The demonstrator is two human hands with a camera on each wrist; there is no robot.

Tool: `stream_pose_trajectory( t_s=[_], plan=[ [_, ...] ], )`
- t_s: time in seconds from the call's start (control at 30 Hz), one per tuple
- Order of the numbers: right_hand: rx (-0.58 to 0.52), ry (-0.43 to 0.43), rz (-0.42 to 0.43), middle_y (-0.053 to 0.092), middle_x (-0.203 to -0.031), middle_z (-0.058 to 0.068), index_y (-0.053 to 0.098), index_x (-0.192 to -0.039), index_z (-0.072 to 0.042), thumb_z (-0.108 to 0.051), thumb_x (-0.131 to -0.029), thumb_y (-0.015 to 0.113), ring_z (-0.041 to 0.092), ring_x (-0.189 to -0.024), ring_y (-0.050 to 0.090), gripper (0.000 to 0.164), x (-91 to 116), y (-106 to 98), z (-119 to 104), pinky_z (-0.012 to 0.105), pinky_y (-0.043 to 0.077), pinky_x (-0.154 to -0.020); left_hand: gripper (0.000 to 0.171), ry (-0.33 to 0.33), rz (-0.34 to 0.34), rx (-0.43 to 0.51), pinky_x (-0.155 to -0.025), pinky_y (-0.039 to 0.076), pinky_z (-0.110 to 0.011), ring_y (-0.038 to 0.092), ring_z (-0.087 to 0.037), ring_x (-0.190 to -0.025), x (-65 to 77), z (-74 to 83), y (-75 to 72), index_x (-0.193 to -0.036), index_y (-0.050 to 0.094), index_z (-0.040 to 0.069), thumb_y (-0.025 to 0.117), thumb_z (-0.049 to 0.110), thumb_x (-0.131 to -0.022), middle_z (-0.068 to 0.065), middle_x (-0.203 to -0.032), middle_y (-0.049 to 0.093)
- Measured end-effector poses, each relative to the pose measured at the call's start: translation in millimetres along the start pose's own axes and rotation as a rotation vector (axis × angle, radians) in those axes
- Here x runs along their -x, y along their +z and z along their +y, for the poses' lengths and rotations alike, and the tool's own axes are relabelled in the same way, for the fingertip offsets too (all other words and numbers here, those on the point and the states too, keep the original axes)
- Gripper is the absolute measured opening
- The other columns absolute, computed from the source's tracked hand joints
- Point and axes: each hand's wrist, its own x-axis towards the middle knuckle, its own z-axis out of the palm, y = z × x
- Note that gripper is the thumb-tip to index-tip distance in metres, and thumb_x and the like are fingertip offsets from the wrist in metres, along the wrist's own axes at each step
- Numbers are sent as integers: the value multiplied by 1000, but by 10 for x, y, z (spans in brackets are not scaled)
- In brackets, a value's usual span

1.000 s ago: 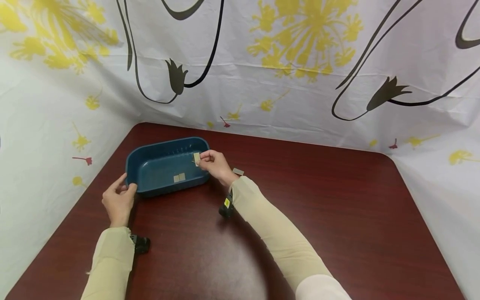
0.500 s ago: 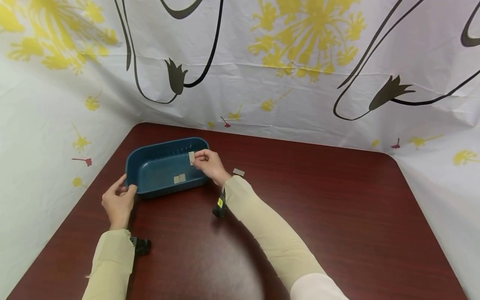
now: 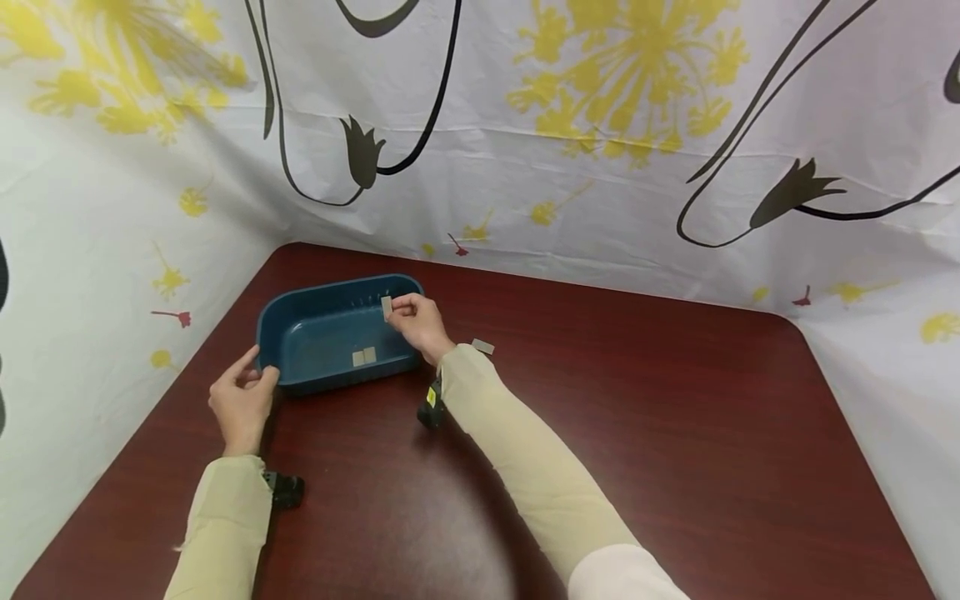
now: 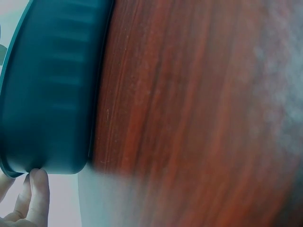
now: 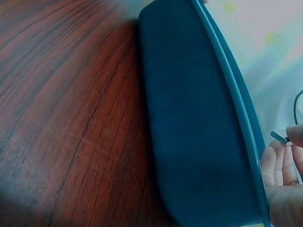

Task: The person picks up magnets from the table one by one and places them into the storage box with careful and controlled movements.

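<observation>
A blue plastic tub (image 3: 341, 382) stands on the table at the far left. Over its right part, my right hand (image 3: 422, 325) pinches a small flat beige tile (image 3: 387, 307) between thumb and fingertips. In the right wrist view the tile (image 5: 278, 137) shows nearly edge-on, past the tub's rim. Two similar tiles (image 3: 363, 357) lie side by side on the tub floor near the front wall. My left hand (image 3: 242, 404) grips the tub's near left corner, with the thumb at the front. In the left wrist view, a fingertip (image 4: 39, 178) meets the outer wall under the rim.
Another small tile (image 3: 482, 346) lies on the dark red wooden table (image 3: 637, 417), just beyond my right cuff. A white patterned cloth (image 3: 465, 125) hangs behind the table and along its sides. Each wrist carries a small black camera.
My right hand has moved slightly left and away with the tile, which now stands nearer the tub's back wall. My left hand and the tub have stayed put; the head view has shifted slightly.
</observation>
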Motion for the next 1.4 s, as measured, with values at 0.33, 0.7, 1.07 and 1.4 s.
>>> stream_pose_trajectory(
  t_s=[0.33, 0.7, 1.07, 1.4],
  plan=[
    [-93, 75, 37, 61, -94, 12, 58, -105, 0, -7, -86, 57, 31, -94, 59, 21, -82, 104, -9, 38, 45, -83, 41, 1, 6, 13, -49, 36, -13, 47, 7, -48, -20, -32, 9, -118, 61, 15, 59, 14, -77, 3, -72, 50],
    [-40, 102, 59, 63, -92, 10, 61, -102, -1, -8, -86, 58, 29, -93, 60, 19, -168, 162, 23, 33, 47, -78, 39, 23, 42, -5, -52, 36, -13, 45, 7, -47, -33, -34, 25, -115, 64, 17, 59, 14, -76, 6, -68, 50],
    [50, 121, 53, 64, -86, 7, 62, -97, -3, -7, -84, 60, 20, -78, 61, 14, -222, 193, 46, 30, 48, -70, 39, 30, 49, 6, -52, 36, -12, 46, 9, -48, -40, -47, 42, -114, 64, 16, 59, 13, -76, 7, -68, 50],
    [168, 124, -2, 66, -88, 8, 63, -97, -3, -7, -83, 62, 18, -75, 61, 15, -239, 201, 46, 27, 48, -64, 40, 10, 31, 54, -43, 36, -14, 45, 6, -43, -51, -60, 44, -115, 64, 16, 60, 11, -76, 4, -69, 49]
  ],
)
